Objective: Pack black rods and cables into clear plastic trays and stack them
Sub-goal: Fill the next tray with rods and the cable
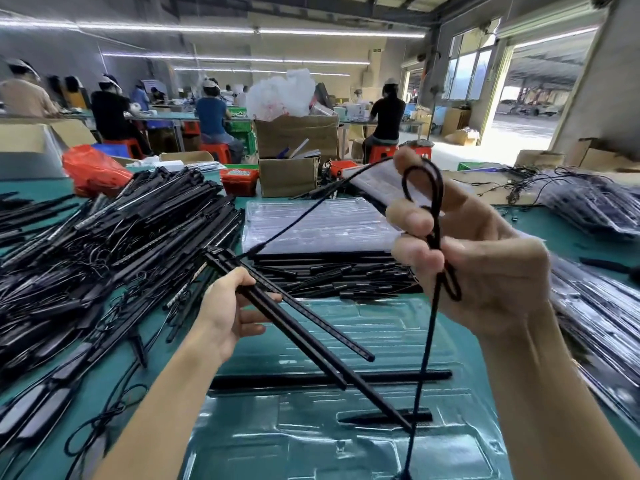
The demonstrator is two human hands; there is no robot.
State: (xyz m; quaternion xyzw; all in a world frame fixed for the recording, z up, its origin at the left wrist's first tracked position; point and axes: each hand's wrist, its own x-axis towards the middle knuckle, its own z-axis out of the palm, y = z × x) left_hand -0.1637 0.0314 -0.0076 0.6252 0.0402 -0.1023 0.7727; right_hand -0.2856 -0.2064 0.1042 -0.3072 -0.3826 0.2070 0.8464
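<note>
Fingers (415, 220) pinch one cable (437, 216); three rods (311, 327) held.

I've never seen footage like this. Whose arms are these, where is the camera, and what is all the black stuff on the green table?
There is no robot here: these are a person's two bare arms, filmed by one wide-angle camera worn on their head, looking forward and down. The left hand grips a few black rods. The right hand holds a black cable gathered into loops; one end of it runs back to the rods. Below the hands lies a clear plastic tray with a couple of rods already lying in it. To the left is a big pile of rods and cables, and behind sits a stack of clear trays. Other workers sit at benches farther back.
</note>
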